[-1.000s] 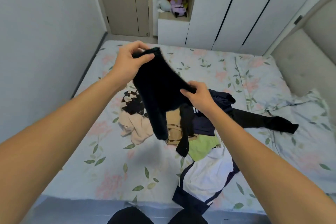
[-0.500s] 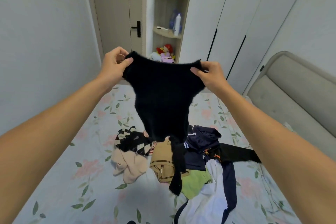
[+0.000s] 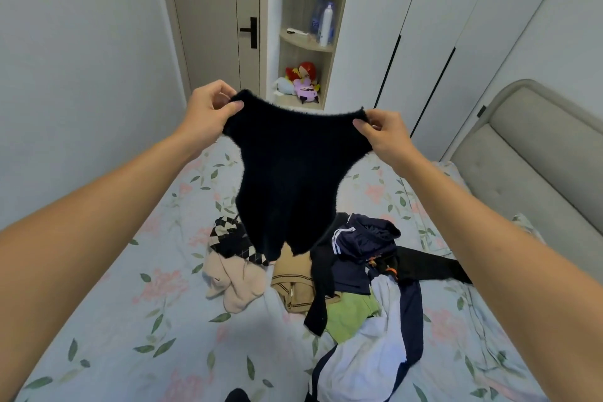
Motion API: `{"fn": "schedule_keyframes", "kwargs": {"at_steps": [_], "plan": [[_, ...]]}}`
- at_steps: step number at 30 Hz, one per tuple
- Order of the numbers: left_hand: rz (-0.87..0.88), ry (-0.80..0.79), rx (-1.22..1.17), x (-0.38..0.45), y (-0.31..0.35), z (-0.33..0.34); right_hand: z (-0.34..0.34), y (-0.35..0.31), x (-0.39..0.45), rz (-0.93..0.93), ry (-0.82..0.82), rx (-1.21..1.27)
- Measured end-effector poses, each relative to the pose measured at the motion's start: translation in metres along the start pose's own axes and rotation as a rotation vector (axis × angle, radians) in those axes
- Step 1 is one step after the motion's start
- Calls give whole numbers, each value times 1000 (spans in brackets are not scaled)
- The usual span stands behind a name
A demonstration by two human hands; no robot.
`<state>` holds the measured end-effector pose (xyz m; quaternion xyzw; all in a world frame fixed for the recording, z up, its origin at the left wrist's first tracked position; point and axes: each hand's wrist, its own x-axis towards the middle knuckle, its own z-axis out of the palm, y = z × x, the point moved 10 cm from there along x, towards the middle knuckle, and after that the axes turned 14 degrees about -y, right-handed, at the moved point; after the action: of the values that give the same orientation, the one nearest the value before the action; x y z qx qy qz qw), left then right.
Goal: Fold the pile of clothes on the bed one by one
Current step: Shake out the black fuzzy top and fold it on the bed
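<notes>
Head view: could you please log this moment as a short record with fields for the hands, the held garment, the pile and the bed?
left hand: pinches one top corner of the black fuzzy garment
right hand: pinches the other top corner
held garment: spread between both hands, hanging in the air above the pile
pile: unfolded clothes heaped on the bed, including an argyle piece, beige, tan, green, navy and white items
bed: floral sheet
folded so far: none visible

**Soft, even daylight; wide-angle warp**

The room is bright, with diffuse light and no glare. A faint shadow lies on the bed (image 3: 137,320) under the knit (image 3: 290,173). Edges bow outward; forearms loom large near the corners. Focus is fairly sharp.
</notes>
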<state>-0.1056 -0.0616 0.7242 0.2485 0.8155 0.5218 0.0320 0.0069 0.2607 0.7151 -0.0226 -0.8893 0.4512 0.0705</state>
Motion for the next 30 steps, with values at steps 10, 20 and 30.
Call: {"fn": "schedule_keyframes", "kwargs": {"at_steps": [10,20,30], "plan": [[-259,-52,45,-39,-139,62,117,133,14,98,-209,37],[-440,-96,81,-151,-230,125,205,218,-61,140,-402,82],[-420,-139,102,-185,-232,124,213,212,-96,123,-495,135]]}}
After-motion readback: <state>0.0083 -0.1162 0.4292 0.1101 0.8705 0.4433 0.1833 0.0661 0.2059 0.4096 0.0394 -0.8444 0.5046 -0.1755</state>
